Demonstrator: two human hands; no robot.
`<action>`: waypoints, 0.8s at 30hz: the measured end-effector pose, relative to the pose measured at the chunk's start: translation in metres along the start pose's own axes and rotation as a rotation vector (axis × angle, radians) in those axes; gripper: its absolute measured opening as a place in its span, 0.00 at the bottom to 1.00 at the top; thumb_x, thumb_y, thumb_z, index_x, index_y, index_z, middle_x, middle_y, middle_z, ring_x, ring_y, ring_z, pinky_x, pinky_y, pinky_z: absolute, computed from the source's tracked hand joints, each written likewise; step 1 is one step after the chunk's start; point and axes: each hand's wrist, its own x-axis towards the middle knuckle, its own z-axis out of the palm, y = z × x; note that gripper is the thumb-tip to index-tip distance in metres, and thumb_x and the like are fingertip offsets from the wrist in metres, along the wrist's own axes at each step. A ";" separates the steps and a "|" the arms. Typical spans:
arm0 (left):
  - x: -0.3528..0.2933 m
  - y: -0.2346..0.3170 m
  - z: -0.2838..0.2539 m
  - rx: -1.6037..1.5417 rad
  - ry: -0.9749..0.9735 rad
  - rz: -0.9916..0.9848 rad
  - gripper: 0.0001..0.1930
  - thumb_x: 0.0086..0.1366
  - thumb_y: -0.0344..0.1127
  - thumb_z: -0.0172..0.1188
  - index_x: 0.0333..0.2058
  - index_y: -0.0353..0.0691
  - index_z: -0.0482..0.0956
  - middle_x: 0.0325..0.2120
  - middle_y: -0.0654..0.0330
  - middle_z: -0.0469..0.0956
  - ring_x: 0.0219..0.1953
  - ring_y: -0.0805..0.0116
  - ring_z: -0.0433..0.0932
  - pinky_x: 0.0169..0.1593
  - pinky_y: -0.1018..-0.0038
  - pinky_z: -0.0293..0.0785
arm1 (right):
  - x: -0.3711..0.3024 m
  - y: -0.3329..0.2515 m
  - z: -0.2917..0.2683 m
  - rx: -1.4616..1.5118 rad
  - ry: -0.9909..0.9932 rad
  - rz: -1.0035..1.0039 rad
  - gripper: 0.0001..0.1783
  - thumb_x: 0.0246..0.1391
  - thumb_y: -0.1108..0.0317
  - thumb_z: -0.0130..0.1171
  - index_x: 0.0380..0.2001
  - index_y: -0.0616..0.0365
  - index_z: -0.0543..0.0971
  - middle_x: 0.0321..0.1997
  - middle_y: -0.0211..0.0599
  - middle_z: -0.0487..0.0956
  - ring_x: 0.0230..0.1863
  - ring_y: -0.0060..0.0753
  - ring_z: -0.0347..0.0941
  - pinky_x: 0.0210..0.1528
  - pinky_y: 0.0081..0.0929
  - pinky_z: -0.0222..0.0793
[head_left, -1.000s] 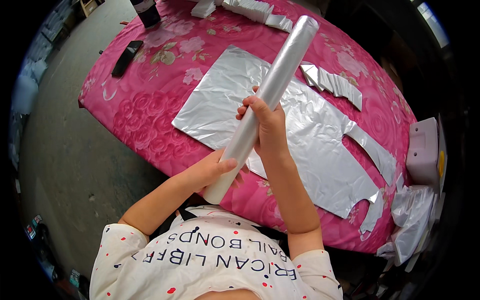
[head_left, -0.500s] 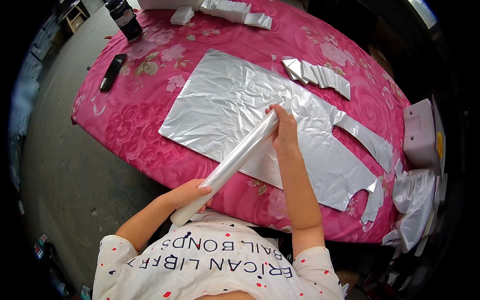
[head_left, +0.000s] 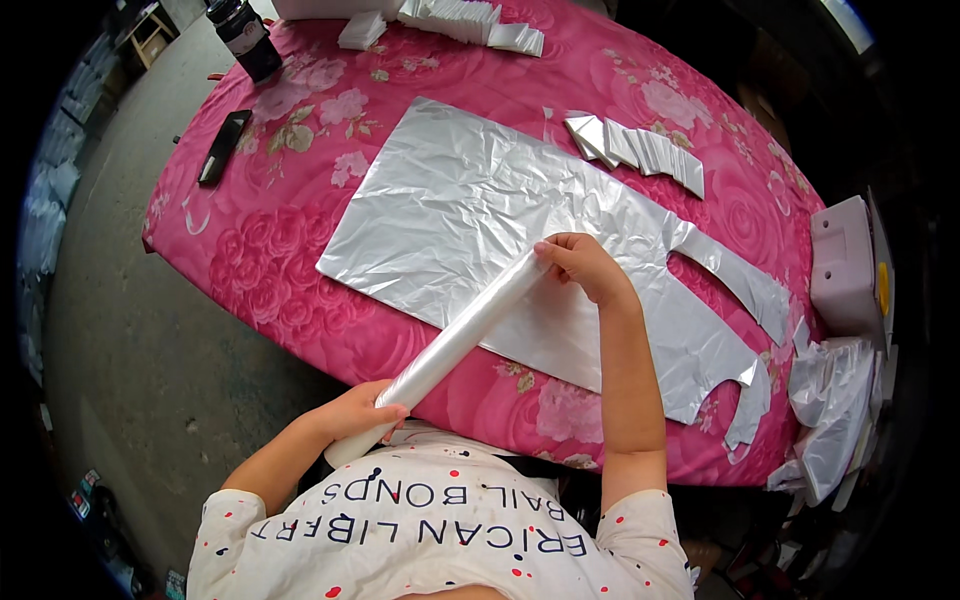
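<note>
Slanting from my body up over the table is a long roll of clear plastic film (head_left: 455, 345). Its lower end is wrapped by the fingers of my left hand (head_left: 362, 412), close to my shirt. At the far end, my right hand (head_left: 582, 262) pinches the roll's tip between thumb and fingers. Beneath the roll lies a flat stack of silvery-white plastic bags (head_left: 420, 190), wrinkled on top, with two handle straps pointing to the right. The roll hides part of the stack's near edge.
A pink floral tablecloth (head_left: 275, 255) covers the table. A row of folded white packets (head_left: 635, 150) lies beyond the bags, more packets (head_left: 450, 18) at the far edge. A dark bottle (head_left: 245, 42) and black phone-like object (head_left: 225, 147) sit left; a pinkish box (head_left: 842, 262) and loose plastic bags (head_left: 832, 405) right.
My right hand has shifted slightly right and toward me, now pinching the roll's tip. The roll's lower end and my left hand have moved a little left and closer to me.
</note>
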 end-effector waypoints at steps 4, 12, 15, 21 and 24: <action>-0.001 0.004 0.001 0.003 0.010 0.000 0.14 0.60 0.39 0.56 0.41 0.37 0.68 0.25 0.64 0.71 0.25 0.77 0.71 0.31 0.76 0.71 | 0.004 0.011 0.000 0.116 0.027 -0.077 0.09 0.48 0.67 0.61 0.29 0.62 0.78 0.21 0.27 0.75 0.21 0.16 0.67 0.25 0.15 0.63; -0.006 0.008 -0.004 0.129 0.025 -0.158 0.18 0.56 0.36 0.60 0.44 0.36 0.70 0.28 0.62 0.74 0.26 0.77 0.72 0.33 0.76 0.72 | 0.015 0.030 -0.038 -0.155 0.406 -0.228 0.09 0.48 0.69 0.59 0.27 0.67 0.78 0.18 0.29 0.74 0.19 0.16 0.66 0.21 0.16 0.62; -0.015 -0.009 -0.020 0.136 -0.057 -0.171 0.20 0.55 0.36 0.61 0.46 0.36 0.70 0.31 0.62 0.74 0.29 0.77 0.72 0.36 0.77 0.71 | 0.007 0.040 -0.093 -0.193 0.582 -0.208 0.10 0.49 0.68 0.59 0.28 0.66 0.78 0.19 0.29 0.75 0.18 0.16 0.67 0.21 0.16 0.63; -0.033 -0.043 -0.084 0.029 -0.297 -0.265 0.25 0.53 0.34 0.64 0.50 0.37 0.69 0.37 0.63 0.74 0.37 0.76 0.71 0.42 0.79 0.69 | -0.016 0.069 -0.169 -0.318 0.793 -0.203 0.10 0.50 0.68 0.58 0.29 0.66 0.78 0.19 0.28 0.74 0.18 0.15 0.66 0.20 0.15 0.61; -0.025 -0.017 -0.091 0.217 -0.308 -0.245 0.25 0.53 0.33 0.64 0.50 0.36 0.68 0.36 0.63 0.74 0.38 0.77 0.71 0.43 0.79 0.69 | -0.017 0.073 -0.173 -0.324 0.785 -0.240 0.09 0.51 0.68 0.58 0.28 0.65 0.78 0.19 0.26 0.73 0.18 0.15 0.64 0.20 0.15 0.60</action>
